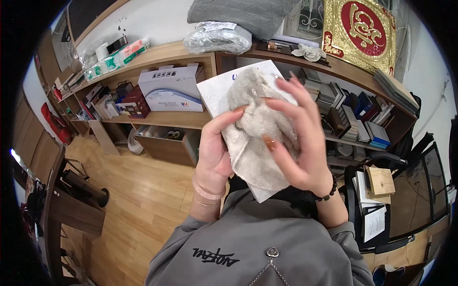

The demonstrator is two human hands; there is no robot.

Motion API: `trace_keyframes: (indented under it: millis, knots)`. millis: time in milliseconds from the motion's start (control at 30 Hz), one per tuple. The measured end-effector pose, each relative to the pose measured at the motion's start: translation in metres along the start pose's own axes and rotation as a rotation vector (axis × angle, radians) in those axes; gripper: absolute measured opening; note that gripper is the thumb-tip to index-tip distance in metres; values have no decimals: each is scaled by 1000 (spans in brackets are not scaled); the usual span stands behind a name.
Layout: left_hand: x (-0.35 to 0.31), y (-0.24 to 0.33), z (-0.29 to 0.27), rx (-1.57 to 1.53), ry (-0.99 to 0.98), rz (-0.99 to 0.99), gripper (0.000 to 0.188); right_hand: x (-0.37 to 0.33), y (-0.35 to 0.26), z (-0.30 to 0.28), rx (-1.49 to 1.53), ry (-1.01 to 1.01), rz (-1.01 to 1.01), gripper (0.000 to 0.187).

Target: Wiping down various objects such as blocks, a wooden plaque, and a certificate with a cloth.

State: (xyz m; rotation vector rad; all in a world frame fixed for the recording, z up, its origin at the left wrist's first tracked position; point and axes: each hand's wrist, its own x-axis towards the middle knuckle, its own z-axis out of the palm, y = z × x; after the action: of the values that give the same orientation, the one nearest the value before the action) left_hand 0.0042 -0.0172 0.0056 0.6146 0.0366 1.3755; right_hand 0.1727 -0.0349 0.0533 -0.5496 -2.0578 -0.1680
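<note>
As upper-left shelves (188,120) edged the wood floor (138,190), the left hand (213,148) pinched cloth (253,164) to white board (213,91), right hand (311,138) spread half-open over it.

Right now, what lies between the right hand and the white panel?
In the head view, a beige cloth lies between the right hand and the white panel.

The floor (138,200) is shiny yellow wood, and the wall (160,24) is white. Long wood shelves (164,119) run by the wall, below a window (309,19) with curly bars. A brown desk (76,209) stands on the left, a black chair (352,202) on the right
</note>
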Motion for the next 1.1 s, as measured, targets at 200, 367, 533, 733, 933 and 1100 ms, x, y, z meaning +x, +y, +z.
trace_keyframes:
  millis: [200,367,533,733,933,1100]
  knots:
    - [-9,14,0,-133,42,-91,30,-15,-69,-28,1506,228,-385,12]
    - [-17,12,6,-65,66,-53,26,-7,-76,-38,1744,27,-401,11]
    - [-22,13,6,-85,56,-69,25,-10,-73,-30,1703,31,-497,10]
    - [-21,13,6,-77,14,-109,24,-7,-75,-30,1580,128,-547,8]
    - [-19,14,-1,-33,16,-101,24,-35,-59,-37,1607,75,-500,7]
    - [-12,10,-9,-12,-78,-114,29,-26,-40,-16,418,59,-251,34]
